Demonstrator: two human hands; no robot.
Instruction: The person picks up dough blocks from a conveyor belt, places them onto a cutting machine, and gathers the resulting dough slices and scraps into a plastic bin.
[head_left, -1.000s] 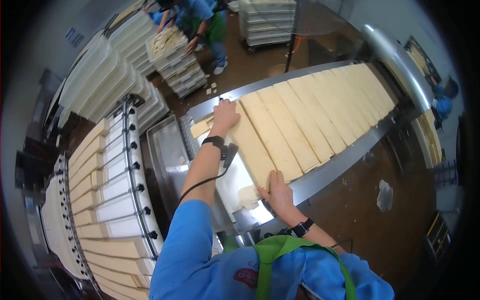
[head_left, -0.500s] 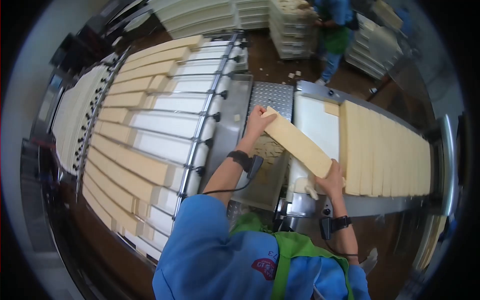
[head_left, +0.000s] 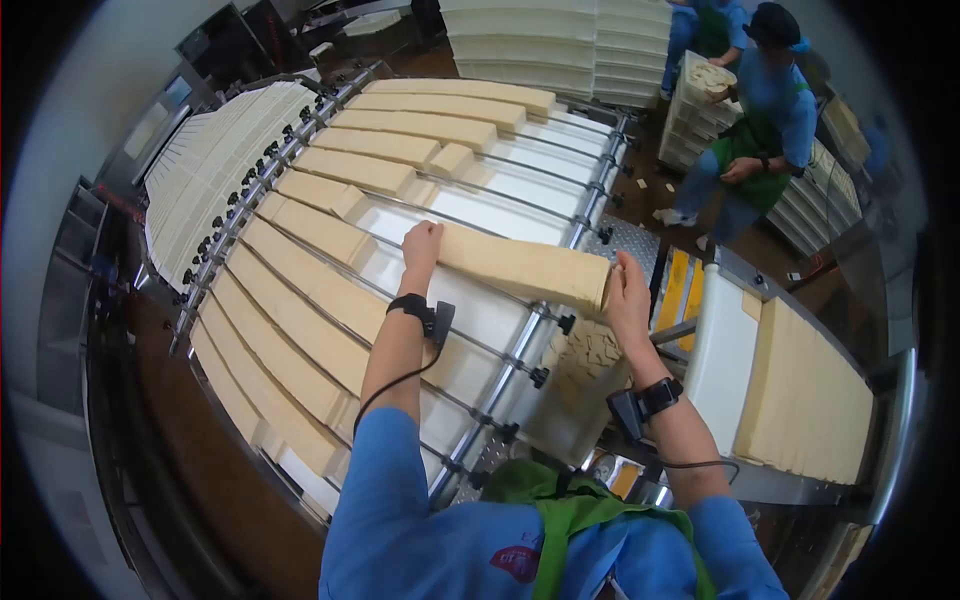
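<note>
A long pale-yellow slab point(head_left: 525, 268) spans the space between my hands, its soft-looking body over the conveyor's metal side rail. My left hand point(head_left: 422, 248) is closed on its left end, above the white belt point(head_left: 385, 222). At the other end, my right hand point(head_left: 628, 300) presses its fingers and palm against the end face. Similar long slabs point(head_left: 300, 295) lie in lanes between thin metal guide rods on the belt. Several shorter pieces, such as a small block point(head_left: 452, 160), sit in the lanes too.
On the right, a second white conveyor point(head_left: 712, 345) carries a row of upright slabs point(head_left: 805, 390). Below my right hand is a bin of broken scraps point(head_left: 585, 365). Two people point(head_left: 770, 120) in blue stand at the back right beside stacked trays point(head_left: 690, 125).
My hands have swung left with the slab, from beside the right conveyor to over the laned belt. The slab has turned nearly level across the view. A second person has come into view.
</note>
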